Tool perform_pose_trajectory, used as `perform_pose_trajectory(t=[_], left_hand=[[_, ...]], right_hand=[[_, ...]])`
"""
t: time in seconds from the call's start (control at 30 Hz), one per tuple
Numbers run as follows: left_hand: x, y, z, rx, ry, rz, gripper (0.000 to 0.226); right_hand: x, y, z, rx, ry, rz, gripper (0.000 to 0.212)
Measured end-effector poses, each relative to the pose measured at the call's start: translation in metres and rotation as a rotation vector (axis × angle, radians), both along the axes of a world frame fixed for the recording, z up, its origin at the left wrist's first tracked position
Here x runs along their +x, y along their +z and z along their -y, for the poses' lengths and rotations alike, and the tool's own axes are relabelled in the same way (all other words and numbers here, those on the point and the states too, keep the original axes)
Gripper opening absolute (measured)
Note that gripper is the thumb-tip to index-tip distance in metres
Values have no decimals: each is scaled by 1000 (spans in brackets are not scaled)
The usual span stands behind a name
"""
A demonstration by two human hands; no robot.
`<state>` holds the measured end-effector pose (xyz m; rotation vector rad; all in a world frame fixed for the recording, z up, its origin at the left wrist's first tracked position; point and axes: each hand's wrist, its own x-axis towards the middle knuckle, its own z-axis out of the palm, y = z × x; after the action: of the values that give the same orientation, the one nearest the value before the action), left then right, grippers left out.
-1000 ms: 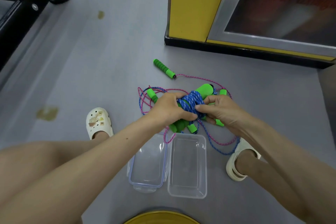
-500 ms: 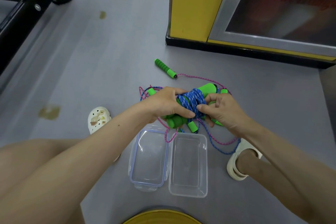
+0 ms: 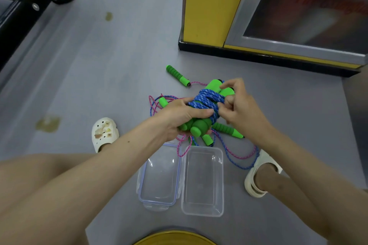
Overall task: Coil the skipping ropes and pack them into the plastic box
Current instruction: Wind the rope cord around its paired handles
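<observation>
A bundle of green handles (image 3: 199, 126) is held over the floor (image 3: 119, 65), just beyond the far edge of the plastic box (image 3: 202, 214). Its long axis runs from near left to far right. The round butt ends point near, toward the box, and the other ends point toward the yellow cabinet (image 3: 207, 6). Blue rope (image 3: 206, 98) is wound crosswise around its middle in several tight turns.

The left hand (image 3: 177, 118) grips the near part of the bundle from the left, fingers curled under and thumb lying across the wraps. The right hand (image 3: 242, 110) is at the far right side. Its fingers are bent and pinch a strand of the blue rope, with one fingertip on a handle's far end.

Slack blue rope and a pink rope (image 3: 242, 156) trail down in loops to the right. A pink loop drapes over the far edge of the lid (image 3: 159, 203). The lid lies touching the box on its left, and both have their long sides running near to far.

A loose handle (image 3: 177, 75) lies farther off on the floor, slanting from far left to near right. A second handle (image 3: 227, 129) lies beneath the right wrist, and a third end (image 3: 163, 102) pokes out left of the left hand.

A white clog (image 3: 104, 131) stands to the left and a sandal (image 3: 256, 177) to the right of the box. A black frame (image 3: 29, 0) crosses the far left corner, and a yellow round rim (image 3: 175, 237) shows at the near edge.
</observation>
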<state>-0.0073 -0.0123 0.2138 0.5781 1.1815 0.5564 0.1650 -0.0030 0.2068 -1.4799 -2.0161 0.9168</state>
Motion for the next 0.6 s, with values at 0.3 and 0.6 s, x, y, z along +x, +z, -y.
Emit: perform_pose_trajectory(t=[0.3,0.6], left_hand=[[28,-13,12,481,87,-355,50],[50,-34,22,574,186,-398,71]], right_hand=[[-6,5,1,83,-158,501,34],[-14,3,-5,-102,-449,42,36]])
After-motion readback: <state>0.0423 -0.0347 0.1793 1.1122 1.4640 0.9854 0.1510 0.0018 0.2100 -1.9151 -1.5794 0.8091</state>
